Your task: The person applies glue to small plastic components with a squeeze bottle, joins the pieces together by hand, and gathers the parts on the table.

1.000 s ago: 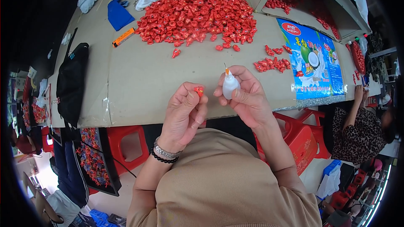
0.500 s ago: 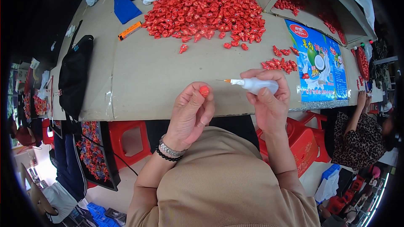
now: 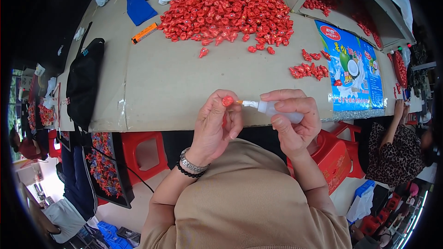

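Note:
Between the thumb and fingers of my left hand (image 3: 214,122) is a small red plastic piece (image 3: 227,101), closed in a pinch above the table's near edge. A translucent squeeze bottle (image 3: 286,112) with a needle nozzle lies sideways in my right hand (image 3: 300,122), fingers wrapped round its body. The orange base of the nozzle points left, close against the red piece. Whether the needle tip is inside the piece or just beside it, I cannot tell. A large heap of similar red pieces (image 3: 226,14) covers the table (image 3: 170,80) beyond my hands.
A smaller group of red pieces (image 3: 309,70) lies by a blue printed sheet (image 3: 353,69) at right. Further left are an orange box (image 3: 145,33), a blue cloth (image 3: 140,7) and a black bag (image 3: 85,85). A co-worker (image 3: 392,150) sits at right; red stools (image 3: 143,154) stand below the table.
The bottle's nozzle has come up to the red piece, where before there was a gap. My left hand has shifted slightly right; both hands keep their hold.

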Action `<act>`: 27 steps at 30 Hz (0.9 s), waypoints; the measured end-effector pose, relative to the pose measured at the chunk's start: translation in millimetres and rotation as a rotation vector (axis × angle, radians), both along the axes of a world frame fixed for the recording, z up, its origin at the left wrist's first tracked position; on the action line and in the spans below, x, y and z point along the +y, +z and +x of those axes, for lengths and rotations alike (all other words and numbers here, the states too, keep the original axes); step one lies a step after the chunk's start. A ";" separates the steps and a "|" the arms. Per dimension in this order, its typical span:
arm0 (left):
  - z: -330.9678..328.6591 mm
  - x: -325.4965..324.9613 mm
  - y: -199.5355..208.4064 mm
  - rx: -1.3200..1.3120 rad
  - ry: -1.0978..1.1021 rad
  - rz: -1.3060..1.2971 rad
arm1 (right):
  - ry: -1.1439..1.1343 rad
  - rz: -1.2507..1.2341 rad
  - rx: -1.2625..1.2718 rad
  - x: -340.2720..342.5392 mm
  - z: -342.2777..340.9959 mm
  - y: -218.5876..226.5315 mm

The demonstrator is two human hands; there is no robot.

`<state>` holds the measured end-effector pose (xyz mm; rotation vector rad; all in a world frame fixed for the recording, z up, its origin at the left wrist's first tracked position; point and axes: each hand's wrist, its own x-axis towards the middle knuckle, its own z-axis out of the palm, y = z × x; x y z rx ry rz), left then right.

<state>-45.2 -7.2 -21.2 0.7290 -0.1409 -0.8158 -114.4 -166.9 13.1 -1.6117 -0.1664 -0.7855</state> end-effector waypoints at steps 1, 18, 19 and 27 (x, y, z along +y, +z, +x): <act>-0.6 -0.5 0.5 0.003 0.005 0.005 | -0.009 -0.065 -0.027 0.4 0.6 0.1; -1.6 0.5 2.7 0.005 -0.005 0.043 | -0.048 -0.136 -0.032 3.8 2.3 -0.4; -1.6 0.6 2.4 0.001 -0.005 0.050 | -0.049 -0.137 -0.033 3.8 2.4 -0.5; -1.8 0.0 3.0 0.002 0.005 0.051 | -0.060 -0.114 -0.028 3.1 0.8 0.7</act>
